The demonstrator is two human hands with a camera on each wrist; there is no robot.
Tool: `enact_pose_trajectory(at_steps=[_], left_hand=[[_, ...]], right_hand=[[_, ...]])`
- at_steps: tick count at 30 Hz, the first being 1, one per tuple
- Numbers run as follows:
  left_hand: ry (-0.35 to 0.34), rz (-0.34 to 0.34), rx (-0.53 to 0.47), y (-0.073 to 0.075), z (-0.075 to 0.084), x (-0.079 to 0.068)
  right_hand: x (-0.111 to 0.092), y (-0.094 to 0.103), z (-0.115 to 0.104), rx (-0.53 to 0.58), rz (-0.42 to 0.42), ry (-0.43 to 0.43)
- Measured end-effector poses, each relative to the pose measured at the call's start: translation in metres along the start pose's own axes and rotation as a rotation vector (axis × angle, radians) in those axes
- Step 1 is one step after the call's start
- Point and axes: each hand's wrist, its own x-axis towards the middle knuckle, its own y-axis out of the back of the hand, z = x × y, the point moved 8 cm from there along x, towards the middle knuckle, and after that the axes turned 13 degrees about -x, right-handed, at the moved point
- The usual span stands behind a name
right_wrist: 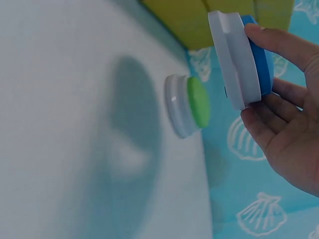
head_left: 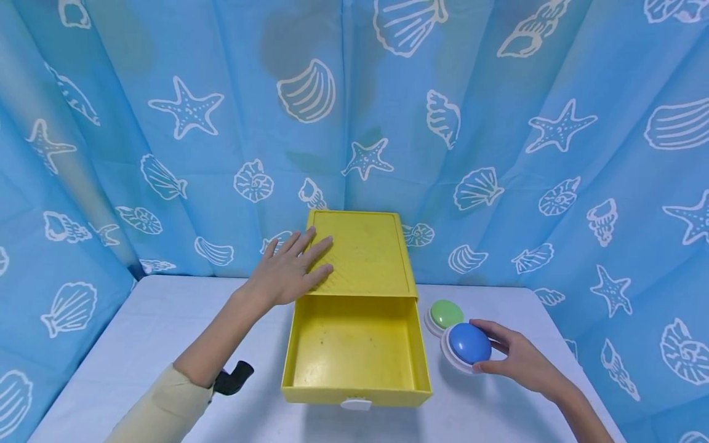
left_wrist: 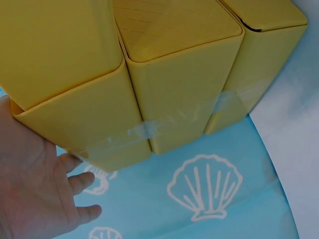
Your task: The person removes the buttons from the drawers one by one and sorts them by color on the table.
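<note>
A yellow drawer unit (head_left: 368, 252) stands against the curtain, its top drawer (head_left: 354, 351) pulled out with nothing inside. My left hand (head_left: 284, 271) rests on the left part of its top, fingers straight and spread; in the left wrist view the hand (left_wrist: 35, 184) lies alongside the yellow casing (left_wrist: 184, 99). My right hand (head_left: 526, 360) grips a round blue push button (head_left: 469, 344) with a white base by its edge. In the right wrist view this button (right_wrist: 261, 59) is tilted and raised off the table. A green push button (head_left: 445, 314) sits behind it on the table.
A white table (head_left: 210, 332) carries the drawer unit. Blue curtains (head_left: 221, 154) with white shell and starfish prints enclose the back and sides. The open drawer has a white handle (head_left: 356, 404) on its front. A black piece (head_left: 234, 378) juts from the left wrist.
</note>
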Motion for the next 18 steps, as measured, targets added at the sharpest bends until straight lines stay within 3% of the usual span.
enact_pose_trajectory(at_steps=[7, 18], left_hand=[[-0.007, 0.007, -0.005, 0.000, 0.001, 0.001], [-0.012, 0.011, 0.003, 0.000, 0.001, 0.001]], right_hand=[[0.011, -0.014, 0.022, 0.026, -0.032, -0.047], [0.012, -0.029, 0.038, 0.044, -0.055, -0.053]])
